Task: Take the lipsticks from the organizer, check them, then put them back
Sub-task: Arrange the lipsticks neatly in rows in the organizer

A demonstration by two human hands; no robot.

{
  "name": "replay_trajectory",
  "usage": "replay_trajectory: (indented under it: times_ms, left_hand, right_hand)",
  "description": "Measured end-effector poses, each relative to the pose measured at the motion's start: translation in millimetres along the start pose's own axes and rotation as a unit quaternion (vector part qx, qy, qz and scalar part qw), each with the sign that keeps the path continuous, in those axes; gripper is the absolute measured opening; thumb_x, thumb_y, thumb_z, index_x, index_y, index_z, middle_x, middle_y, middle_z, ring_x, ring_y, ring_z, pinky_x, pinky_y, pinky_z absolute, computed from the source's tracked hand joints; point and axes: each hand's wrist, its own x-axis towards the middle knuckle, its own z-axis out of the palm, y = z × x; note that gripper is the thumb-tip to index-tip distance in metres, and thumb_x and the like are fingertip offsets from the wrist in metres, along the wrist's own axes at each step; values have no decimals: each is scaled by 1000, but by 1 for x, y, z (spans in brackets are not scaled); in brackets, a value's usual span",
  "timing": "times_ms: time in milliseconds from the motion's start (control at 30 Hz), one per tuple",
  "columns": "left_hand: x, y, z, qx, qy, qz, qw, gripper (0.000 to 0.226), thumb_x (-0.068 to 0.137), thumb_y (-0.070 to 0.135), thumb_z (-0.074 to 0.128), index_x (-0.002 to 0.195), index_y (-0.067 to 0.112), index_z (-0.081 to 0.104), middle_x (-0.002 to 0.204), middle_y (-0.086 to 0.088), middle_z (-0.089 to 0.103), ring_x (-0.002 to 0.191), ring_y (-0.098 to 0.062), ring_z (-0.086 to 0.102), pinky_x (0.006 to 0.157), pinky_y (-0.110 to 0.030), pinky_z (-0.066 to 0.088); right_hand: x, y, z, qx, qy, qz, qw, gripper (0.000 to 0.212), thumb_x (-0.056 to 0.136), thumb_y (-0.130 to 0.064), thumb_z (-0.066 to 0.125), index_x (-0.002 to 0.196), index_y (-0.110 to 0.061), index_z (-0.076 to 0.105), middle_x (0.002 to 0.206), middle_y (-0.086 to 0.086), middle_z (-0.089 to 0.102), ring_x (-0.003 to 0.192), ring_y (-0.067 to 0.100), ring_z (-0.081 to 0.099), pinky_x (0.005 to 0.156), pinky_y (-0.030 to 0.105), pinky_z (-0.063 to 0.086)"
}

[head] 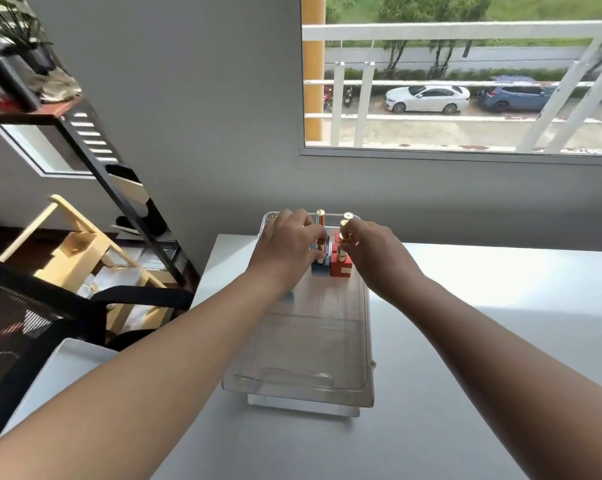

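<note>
A clear plastic organizer (327, 344) lies lengthwise on the white table. At its far end stand several lipsticks with gold tops, some on blue bases (319, 265), some on red bases (341, 266). My left hand (285, 245) reaches over the blue group, its fingertips closed around a lipstick there; the grip itself is partly hidden. My right hand (372, 251) pinches the gold top of a red-based lipstick (343, 237). Two more gold tops (320, 216) rise behind the hands.
The white table (483, 341) butts against a grey wall under a window. A black mesh chair (33, 306) and a black shelf (95, 157) stand at the left, with a wooden frame behind. A small blue thing shows under my left wrist.
</note>
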Motion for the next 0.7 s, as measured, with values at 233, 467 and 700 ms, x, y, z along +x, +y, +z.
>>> replay_trajectory:
  times_ms: [233,467,700]
  left_hand:
    - [13,-5,5,11,-7,4,1000,24,87,27,70,110,22,69,103,-1,64,103,-26,48,90,-37,35]
    - [24,-9,10,22,8,20,1000,24,87,28,72,110,22,69,101,-2,68,102,-27,50,86,-35,35]
    - [26,-12,11,32,11,24,999,24,87,27,71,110,20,68,97,-3,68,103,-27,50,88,-35,36]
  right_hand:
    - [10,-1,0,-16,3,26,1000,12,94,-10,55,106,-6,58,101,14,65,88,33,60,77,44,52]
    - [18,1,2,10,16,49,999,10,96,-11,52,104,-7,57,98,14,65,86,33,60,75,43,53]
    - [21,2,6,20,30,45,998,11,95,-9,52,104,-8,58,97,13,65,84,31,59,73,43,52]
